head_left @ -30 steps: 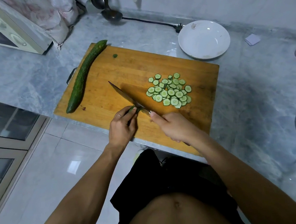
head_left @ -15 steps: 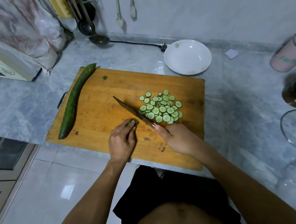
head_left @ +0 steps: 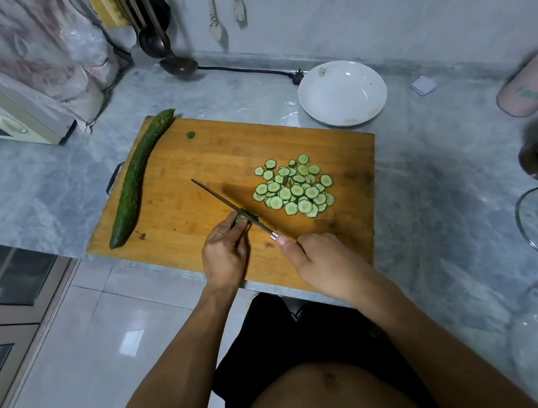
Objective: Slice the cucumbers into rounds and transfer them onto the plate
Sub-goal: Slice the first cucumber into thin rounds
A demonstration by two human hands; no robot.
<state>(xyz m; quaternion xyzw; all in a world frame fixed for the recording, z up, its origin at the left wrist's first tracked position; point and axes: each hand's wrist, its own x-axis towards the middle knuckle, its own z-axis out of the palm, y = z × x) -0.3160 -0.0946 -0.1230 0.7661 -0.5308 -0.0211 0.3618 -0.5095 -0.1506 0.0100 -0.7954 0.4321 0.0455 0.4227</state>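
Cutting board (head_left: 193, 178): wooden, rectangular, lying on the grey marble counter (head_left: 424, 189); dark handle at its 9 o'clock edge.
Left hand (head_left: 223, 257): at the board's 6 o'clock edge, fingertips pinching the last green cucumber stub (head_left: 240, 218) against the blade; a ring shows on one finger.
Right hand (head_left: 327, 264): fingers wrapped round the knife handle, which the hand hides; thumb laid along the top toward the blade.
Knife (head_left: 228, 204): blade on edge, running from the right hand up toward 10 o'clock, its cutting edge on the board at the stub.
Cucumber rounds (head_left: 294, 190): loose overlapping pile on the board — at 2 o'clock from the hands, just beside the blade's right face, none on the plate.
Whole cucumber (head_left: 137, 180): uncut, curved, lying along the board's 9 o'clock side, its far tip overhanging the corner.
End scrap (head_left: 191, 134): small green bit near the board's 11 o'clock corner.
Plate (head_left: 342, 93): white, shallow — on the counter just past the board's 1 o'clock corner.
Ladle (head_left: 179, 66): dark, on the counter at 12 o'clock.
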